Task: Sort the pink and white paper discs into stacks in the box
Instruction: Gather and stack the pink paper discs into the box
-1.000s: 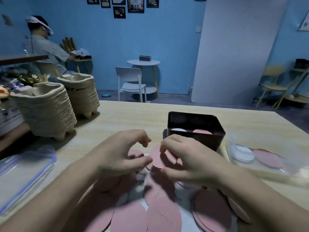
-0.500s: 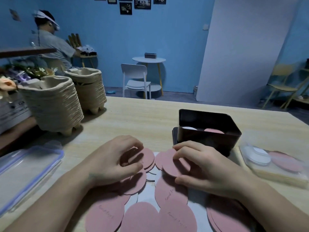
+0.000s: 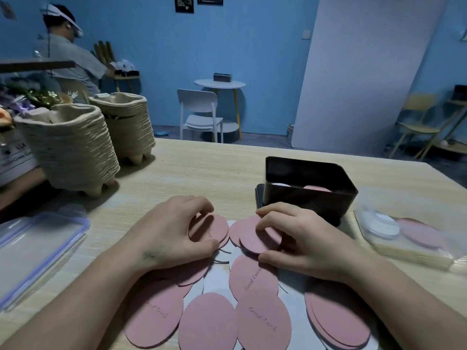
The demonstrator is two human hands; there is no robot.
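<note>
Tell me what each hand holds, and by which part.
Left hand pinches a small pink stack by opposite edges. Right hand grips another pink disc likewise.

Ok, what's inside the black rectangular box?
Inside the black rectangular box, a white paper disc lies on the left and a pink paper disc on the right. Its near wall hides the floor and each stack's height.

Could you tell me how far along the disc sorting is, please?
Done: the black box already holds a white disc and a pink disc side by side. In hand: the left hand grips a small pink bunch; the right hand pinches overlapping pink discs. Left: many loose pink discs and white discs on the table.
</note>
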